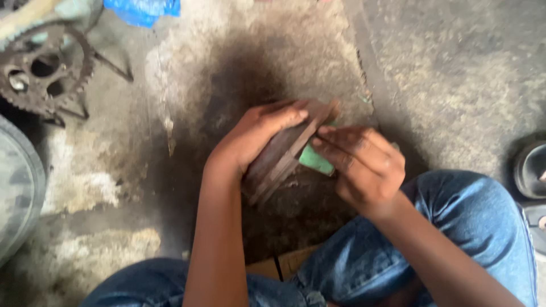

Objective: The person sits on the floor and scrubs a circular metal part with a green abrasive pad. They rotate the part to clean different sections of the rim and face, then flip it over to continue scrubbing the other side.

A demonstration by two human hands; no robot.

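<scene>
My left hand [256,136] grips a dark, rusty, disc-shaped metal part [281,159] with stepped edges, held tilted above the stained floor. My right hand [361,165] presses a small green piece [316,161], like abrasive paper or a pad, against the part's right side. Fingers of both hands cover much of the part. My knees in blue jeans [455,227] frame the lower view.
A rusty toothed sprocket [42,71] lies at the upper left beside a tyre [20,187] on the left edge. Blue plastic [142,10] sits at the top. A dark round object [532,170] is at the right edge. Cardboard [284,262] lies under me.
</scene>
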